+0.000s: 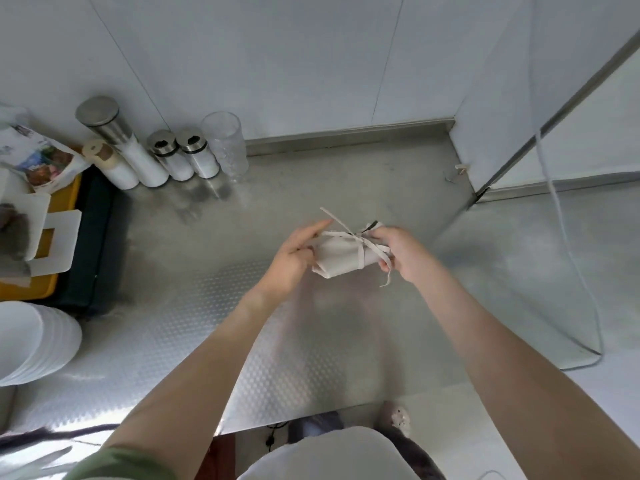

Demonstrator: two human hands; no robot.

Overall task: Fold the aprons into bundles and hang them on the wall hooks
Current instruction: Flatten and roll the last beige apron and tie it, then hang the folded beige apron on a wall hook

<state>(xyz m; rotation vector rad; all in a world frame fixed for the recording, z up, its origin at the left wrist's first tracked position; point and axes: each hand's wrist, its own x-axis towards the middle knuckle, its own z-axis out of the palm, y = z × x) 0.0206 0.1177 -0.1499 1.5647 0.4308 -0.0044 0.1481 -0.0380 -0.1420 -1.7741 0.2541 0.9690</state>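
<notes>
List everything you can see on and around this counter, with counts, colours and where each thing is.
apron bundle: one, cream, tied with its strap, held above the counter's middle
counter: one, steel, under the hands
steel-lidded jars: three, white contents, back left
cream-lidded jar: one, white, left of those
glass: one, clear, right of the jars
dishes: one stack, white, left edge
tray: one, yellow, far left
box: one, dark, beside the tray
cable: one, white, hanging at right
left hand: holds the bundle's left end, index finger straight
right hand: grips the bundle's right end
</notes>
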